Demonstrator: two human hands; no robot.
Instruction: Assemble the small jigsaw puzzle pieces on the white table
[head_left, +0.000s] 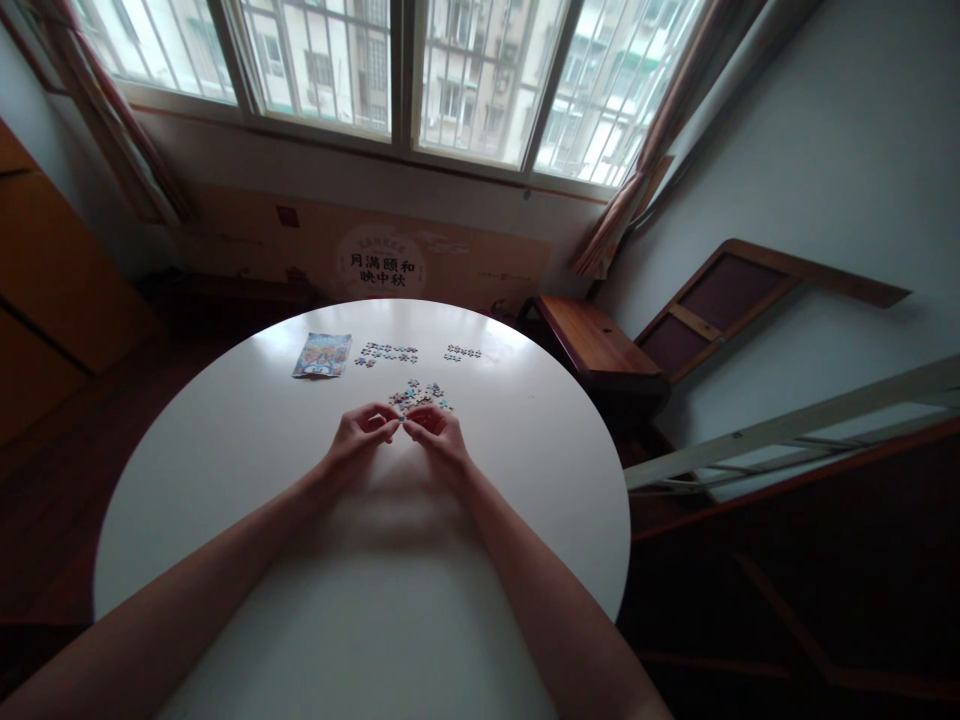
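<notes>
My left hand [366, 430] and my right hand [435, 430] meet just in front of a loose pile of jigsaw puzzle pieces [417, 396]. Between the fingertips of both hands is a small puzzle piece [402, 418], mostly covered by the fingers. Thumbs and forefingers are pinched together on each side. Behind the pile, several puzzle pieces [390, 353] are set out in rows, and a smaller group of puzzle pieces [463, 353] lies to their right. A colourful printed picture sheet or packet [323, 355] rests flat to the left of the rows.
Everything lies on a round white table [225, 480]. Beyond its far right edge stands a wooden bench or stool [592, 340]. A large printed cardboard panel [450, 260] leans below the barred windows. On the right is a pale rail [787, 425].
</notes>
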